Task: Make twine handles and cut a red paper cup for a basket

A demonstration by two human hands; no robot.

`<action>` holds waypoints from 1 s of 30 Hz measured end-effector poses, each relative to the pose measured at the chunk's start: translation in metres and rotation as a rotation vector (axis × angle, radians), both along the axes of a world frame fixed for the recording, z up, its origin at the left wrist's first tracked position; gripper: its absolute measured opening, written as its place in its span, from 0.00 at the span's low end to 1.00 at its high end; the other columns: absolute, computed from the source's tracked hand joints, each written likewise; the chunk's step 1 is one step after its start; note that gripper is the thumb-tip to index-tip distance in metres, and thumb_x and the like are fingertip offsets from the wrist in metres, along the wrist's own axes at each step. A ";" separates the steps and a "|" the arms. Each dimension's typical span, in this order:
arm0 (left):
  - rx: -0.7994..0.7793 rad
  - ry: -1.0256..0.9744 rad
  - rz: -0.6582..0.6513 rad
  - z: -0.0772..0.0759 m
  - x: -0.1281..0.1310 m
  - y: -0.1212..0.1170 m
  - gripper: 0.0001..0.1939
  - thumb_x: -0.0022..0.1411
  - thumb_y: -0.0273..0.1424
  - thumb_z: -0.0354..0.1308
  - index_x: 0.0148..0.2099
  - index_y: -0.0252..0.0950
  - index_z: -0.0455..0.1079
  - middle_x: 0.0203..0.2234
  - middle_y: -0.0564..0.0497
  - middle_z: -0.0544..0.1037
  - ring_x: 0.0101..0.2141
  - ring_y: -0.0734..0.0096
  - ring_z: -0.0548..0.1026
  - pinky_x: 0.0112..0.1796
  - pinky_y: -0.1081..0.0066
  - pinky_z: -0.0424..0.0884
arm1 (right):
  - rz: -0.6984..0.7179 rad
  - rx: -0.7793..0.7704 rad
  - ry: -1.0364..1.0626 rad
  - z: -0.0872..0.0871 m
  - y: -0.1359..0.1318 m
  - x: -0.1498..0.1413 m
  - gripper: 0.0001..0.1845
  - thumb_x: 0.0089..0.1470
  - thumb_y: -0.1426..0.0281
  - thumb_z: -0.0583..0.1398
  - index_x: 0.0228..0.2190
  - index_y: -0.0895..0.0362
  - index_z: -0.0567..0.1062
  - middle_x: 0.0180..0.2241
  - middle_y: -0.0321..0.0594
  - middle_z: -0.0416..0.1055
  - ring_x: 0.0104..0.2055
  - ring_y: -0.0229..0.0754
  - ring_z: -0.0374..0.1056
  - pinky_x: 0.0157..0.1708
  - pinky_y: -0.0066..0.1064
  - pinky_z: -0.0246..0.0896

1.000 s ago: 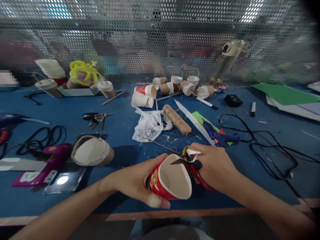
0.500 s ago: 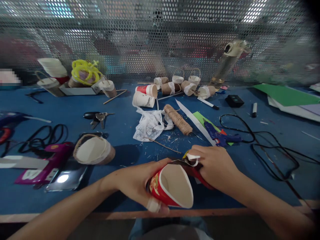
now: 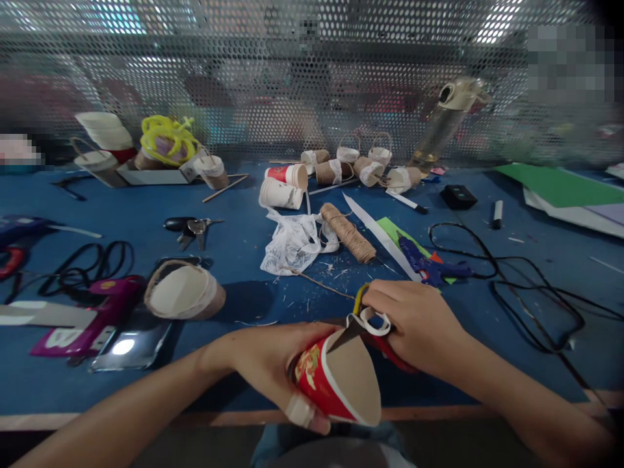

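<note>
My left hand [image 3: 283,370] is wrapped round a red paper cup [image 3: 322,383] with a gold print, its mouth tilted toward me. The thumb of that hand has a pale band round it. In my right hand [image 3: 414,318] is a pair of scissors [image 3: 361,300] with yellow and red on the handles. One blade reaches inside the cup at its rim, and the other is mostly hidden. A curled strip of white cup rim [image 3: 377,323] hangs at the cut, close to my right fingers.
Beyond my hands lie white lace [image 3: 291,242], a twine roll [image 3: 347,233] and a blue glue gun [image 3: 433,263]. At left are a twine-covered cup [image 3: 188,292], a purple glue gun [image 3: 111,312], a phone [image 3: 131,344] and keys [image 3: 197,229]. Paper cups [image 3: 281,194] and small baskets [image 3: 370,170] stand farther back.
The scissors have opened, with a blade now showing inside the cup. The cup has tipped slightly down toward me, and the curled strip stands out more.
</note>
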State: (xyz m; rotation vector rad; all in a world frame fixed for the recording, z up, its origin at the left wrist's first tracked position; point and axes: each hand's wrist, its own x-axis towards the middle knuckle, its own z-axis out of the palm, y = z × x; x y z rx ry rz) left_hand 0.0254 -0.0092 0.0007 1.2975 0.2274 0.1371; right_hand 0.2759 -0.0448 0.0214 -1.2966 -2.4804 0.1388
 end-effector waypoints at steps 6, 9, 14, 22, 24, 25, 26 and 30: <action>0.070 -0.080 -0.075 0.003 0.006 0.003 0.31 0.41 0.40 0.81 0.44 0.35 0.73 0.34 0.50 0.79 0.33 0.65 0.77 0.40 0.70 0.78 | 0.030 -0.007 0.019 -0.001 -0.001 0.000 0.12 0.47 0.83 0.55 0.25 0.56 0.72 0.25 0.35 0.69 0.24 0.39 0.58 0.28 0.35 0.44; 0.028 -0.083 -0.071 0.003 0.006 0.002 0.30 0.41 0.35 0.81 0.46 0.35 0.74 0.33 0.52 0.78 0.29 0.70 0.74 0.35 0.73 0.77 | 0.046 -0.024 0.013 0.000 -0.002 0.000 0.10 0.52 0.81 0.56 0.28 0.57 0.74 0.28 0.36 0.71 0.27 0.40 0.60 0.29 0.34 0.46; -0.044 -0.073 -0.159 -0.001 0.007 0.003 0.27 0.37 0.31 0.82 0.40 0.33 0.75 0.34 0.51 0.78 0.30 0.71 0.73 0.35 0.76 0.77 | 0.123 0.005 0.030 -0.008 -0.001 0.002 0.07 0.58 0.75 0.57 0.29 0.56 0.74 0.27 0.36 0.70 0.25 0.40 0.58 0.28 0.34 0.45; -0.137 -0.124 -0.297 -0.002 0.013 0.006 0.24 0.37 0.24 0.80 0.38 0.32 0.76 0.32 0.51 0.77 0.30 0.69 0.72 0.37 0.76 0.77 | 0.171 -0.002 -0.018 -0.018 0.000 0.001 0.05 0.55 0.71 0.63 0.36 0.55 0.74 0.36 0.41 0.75 0.31 0.43 0.63 0.33 0.35 0.50; -0.155 -0.126 -0.305 -0.003 0.013 0.005 0.26 0.36 0.24 0.80 0.40 0.32 0.76 0.32 0.51 0.78 0.30 0.68 0.73 0.37 0.76 0.77 | 0.177 -0.014 0.001 -0.016 0.000 -0.001 0.04 0.54 0.72 0.63 0.35 0.55 0.74 0.33 0.38 0.74 0.30 0.42 0.63 0.32 0.34 0.49; -0.160 -0.124 -0.318 -0.004 0.014 0.005 0.28 0.35 0.25 0.81 0.41 0.32 0.76 0.31 0.51 0.78 0.30 0.67 0.73 0.37 0.75 0.78 | 0.178 -0.018 0.013 -0.015 -0.001 -0.002 0.03 0.54 0.72 0.62 0.34 0.55 0.74 0.31 0.37 0.73 0.29 0.41 0.62 0.31 0.34 0.48; -0.160 -0.124 -0.340 -0.004 0.014 0.006 0.29 0.34 0.25 0.81 0.41 0.32 0.76 0.30 0.51 0.78 0.29 0.67 0.74 0.36 0.75 0.78 | 0.175 -0.021 0.024 -0.014 -0.001 -0.003 0.03 0.55 0.73 0.62 0.33 0.55 0.74 0.30 0.36 0.73 0.27 0.40 0.62 0.30 0.34 0.47; -0.073 -0.118 -0.340 0.001 0.009 0.012 0.32 0.34 0.29 0.83 0.44 0.32 0.76 0.32 0.50 0.80 0.31 0.63 0.78 0.36 0.73 0.78 | 0.138 -0.013 0.041 -0.011 -0.003 -0.001 0.05 0.57 0.74 0.58 0.32 0.56 0.74 0.28 0.36 0.71 0.25 0.39 0.60 0.28 0.34 0.45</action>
